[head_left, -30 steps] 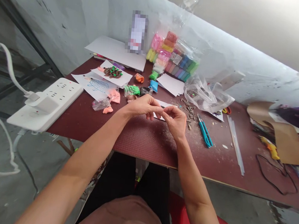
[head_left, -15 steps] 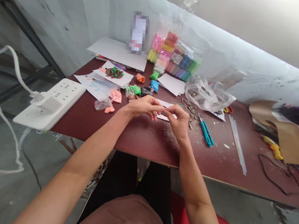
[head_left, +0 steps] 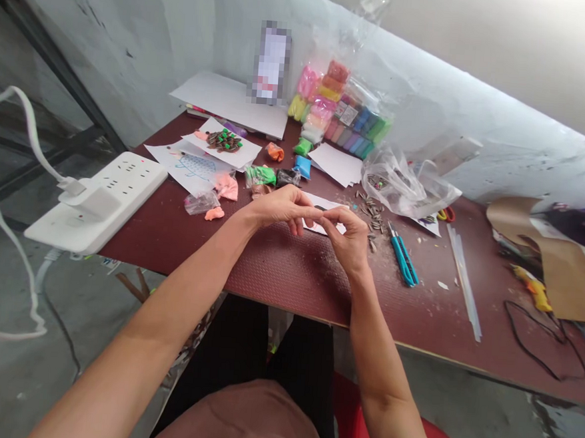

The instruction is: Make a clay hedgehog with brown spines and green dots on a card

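Two hands meet above the dark red table, a little way in from its near edge, which runs below both forearms and slopes toward the viewer on the right. A strip of textured tabletop lies between the hands and that edge. To the left, the white power strip juts over the table's edge; to the right, a teal cutter lies just beyond the right wrist, and translucent sticks lie farther right.

The left hand reaches in with its fingers bent and its fingertips against those of the right hand, whose thumb and index finger come together in a pinch. Whether anything small is gripped there cannot be told, as the fingers hide it. Directly beneath them is a small white card, partly covered by the hands, with a dark and reddish marking only partly visible. Loose dark seeds are scattered just to its right.

On the far left, a white sheet bears a heap of seeds with green bits. Toward the far wall, clear packaging holds soft blocks in many colours. Right of these, a crumpled clear bag contains a few dark pieces, among them some green.
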Demonstrator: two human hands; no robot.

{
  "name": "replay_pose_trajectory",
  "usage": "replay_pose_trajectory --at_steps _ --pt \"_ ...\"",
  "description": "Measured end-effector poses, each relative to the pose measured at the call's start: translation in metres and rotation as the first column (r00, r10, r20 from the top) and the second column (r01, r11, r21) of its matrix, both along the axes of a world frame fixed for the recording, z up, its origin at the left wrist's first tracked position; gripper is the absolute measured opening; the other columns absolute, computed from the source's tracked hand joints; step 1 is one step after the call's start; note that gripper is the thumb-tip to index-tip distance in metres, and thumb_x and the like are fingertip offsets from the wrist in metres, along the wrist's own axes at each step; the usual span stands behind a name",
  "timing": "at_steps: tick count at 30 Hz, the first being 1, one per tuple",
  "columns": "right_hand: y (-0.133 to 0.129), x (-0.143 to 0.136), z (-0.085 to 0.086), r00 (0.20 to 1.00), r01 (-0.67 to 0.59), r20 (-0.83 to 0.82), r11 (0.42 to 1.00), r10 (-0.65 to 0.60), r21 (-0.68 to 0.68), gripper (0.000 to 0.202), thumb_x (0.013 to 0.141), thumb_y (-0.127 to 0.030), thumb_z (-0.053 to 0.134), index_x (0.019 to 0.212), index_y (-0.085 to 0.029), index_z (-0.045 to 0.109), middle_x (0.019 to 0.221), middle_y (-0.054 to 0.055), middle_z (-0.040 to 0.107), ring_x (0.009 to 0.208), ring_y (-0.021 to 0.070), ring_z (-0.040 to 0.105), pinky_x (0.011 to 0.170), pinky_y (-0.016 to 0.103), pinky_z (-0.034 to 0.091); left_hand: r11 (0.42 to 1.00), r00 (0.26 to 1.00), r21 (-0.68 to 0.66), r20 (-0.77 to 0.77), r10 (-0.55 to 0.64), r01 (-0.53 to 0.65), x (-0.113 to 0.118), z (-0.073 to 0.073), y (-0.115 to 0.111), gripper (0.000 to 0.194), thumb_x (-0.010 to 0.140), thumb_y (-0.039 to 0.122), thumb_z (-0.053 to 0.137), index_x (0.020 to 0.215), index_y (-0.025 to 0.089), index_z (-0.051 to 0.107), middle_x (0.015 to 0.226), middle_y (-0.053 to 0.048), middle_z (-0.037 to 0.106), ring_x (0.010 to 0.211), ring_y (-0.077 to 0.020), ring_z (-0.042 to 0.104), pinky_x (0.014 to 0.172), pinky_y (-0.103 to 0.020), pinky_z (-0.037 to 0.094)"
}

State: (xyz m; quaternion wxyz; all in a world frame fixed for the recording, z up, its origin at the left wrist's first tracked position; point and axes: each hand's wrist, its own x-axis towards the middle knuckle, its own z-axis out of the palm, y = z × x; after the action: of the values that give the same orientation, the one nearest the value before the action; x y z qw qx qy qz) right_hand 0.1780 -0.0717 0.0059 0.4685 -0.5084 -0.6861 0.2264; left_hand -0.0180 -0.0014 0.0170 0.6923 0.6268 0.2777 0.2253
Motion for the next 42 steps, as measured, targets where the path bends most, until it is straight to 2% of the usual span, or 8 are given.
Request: replay_pose_trajectory --at_steps 6,12,17,29,32,35,40,42 --pt "-0.0017 -0.0016 0.0019 0.999 0.035 -0.008 0.999 -0.035 0.007 0.014 0.089 -0.042 0.079 0.089 -0.028 0.081 0.087 0.002 0.074 0.077 0.0186 0.06 0.077 0.036 0.052 1.0 1.0 0.006 0.018 0.019 -0.019 -0.0001 0.0 -0.0006 0.039 0.087 0.046 0.083 0.081 0.009 0.077 0.068 -0.007 0.074 0.052 -0.0097 0.066 0.052 -0.019 0.053" --pt "-0.0018 -0.0009 0.0032 0.999 0.025 0.03 1.0 -0.024 -0.007 0.021 0.091 -0.045 0.077 0.081 -0.027 0.08 0.08 0.003 0.073 0.075 0.0191 0.061 0.075 0.036 0.052 1.0 1.0 0.022 0.014 0.011 -0.011 -0.0007 -0.0005 -0.0002 0.036 0.089 0.044 0.081 0.082 0.009 0.077 0.072 -0.008 0.075 0.054 -0.0112 0.069 0.051 -0.019 0.054" --pt "-0.0014 -0.0008 0.0022 1.0 0.01 0.013 0.999 -0.011 0.037 0.012 0.088 -0.039 0.08 0.093 -0.028 0.081 0.09 0.002 0.075 0.075 0.0173 0.06 0.076 0.035 0.053 1.0 1.0 0.017 0.016 -0.001 0.0 -0.0015 -0.0017 0.0012 0.036 0.088 0.044 0.082 0.083 0.009 0.077 0.063 -0.005 0.071 0.054 -0.0112 0.068 0.052 -0.019 0.054" --pt "-0.0025 -0.0056 -0.0005 0.992 0.056 0.11 0.996 -0.062 0.064 0.011 0.087 -0.026 0.069 0.076 -0.025 0.069 0.075 0.001 0.067 0.07 0.017 0.057 0.07 0.033 0.05 0.998 0.999 0.053 -0.035 0.017 -0.015 0.0023 0.0005 -0.0009 0.027 0.09 0.031 0.077 0.074 0.01 0.074 0.064 -0.005 0.071 0.05 -0.0102 0.065 0.05 -0.019 0.053" --pt "-0.0018 -0.0061 -0.0032 0.989 0.142 0.043 0.988 -0.145 0.057 0.01 0.086 -0.027 0.068 0.077 -0.024 0.067 0.076 0.0 0.068 0.07 0.0162 0.058 0.07 0.032 0.05 0.997 0.999 0.05 -0.01 0.053 -0.053 0.0017 0.0009 -0.0019 0.018 0.088 0.025 0.076 0.077 0.01 0.074 0.068 -0.005 0.073 0.052 -0.0095 0.066 0.05 -0.018 0.053" --pt "-0.0007 -0.0037 -0.0053 0.977 0.203 -0.068 0.979 -0.202 0.001 0.008 0.085 -0.03 0.069 0.083 -0.023 0.07 0.079 0.0 0.07 0.07 0.0152 0.06 0.069 0.031 0.049 0.994 0.994 0.01 0.035 0.106 -0.106 0.0012 0.0006 -0.0017 0.014 0.086 0.02 0.075 0.095 0.01 0.077 0.078 -0.007 0.078 0.056 -0.0099 0.068 0.054 -0.02 0.055" --pt "0.0 -0.0009 -0.0047 0.972 0.172 -0.148 0.981 -0.184 -0.091 0.017 0.084 -0.037 0.075 0.093 -0.023 0.072 0.082 -0.001 0.071 0.069 0.014 0.059 0.067 0.03 0.049 0.977 0.977 -0.022 0.034 0.212 -0.212 0.0032 0.0024 0.0008 0.018 0.085 0.005 0.061 0.095 0.008 0.076 0.071 -0.003 0.072 0.055 -0.0079 0.065 0.053 -0.018 0.05" --pt "0.0001 -0.0013 -0.0039 0.972 0.159 -0.157 0.983 -0.173 -0.096 0.02 0.083 -0.039 0.077 0.092 -0.023 0.07 0.082 -0.001 0.07 0.07 0.0138 0.059 0.066 0.029 0.049 0.98 0.98 -0.019 0.025 0.196 -0.196 0.004 0.0036 0.0006 0.022 0.085 0.003 0.057 0.094 0.008 0.076 0.064 0.0 0.066 0.053 -0.0073 0.062 0.05 -0.017 0.044"
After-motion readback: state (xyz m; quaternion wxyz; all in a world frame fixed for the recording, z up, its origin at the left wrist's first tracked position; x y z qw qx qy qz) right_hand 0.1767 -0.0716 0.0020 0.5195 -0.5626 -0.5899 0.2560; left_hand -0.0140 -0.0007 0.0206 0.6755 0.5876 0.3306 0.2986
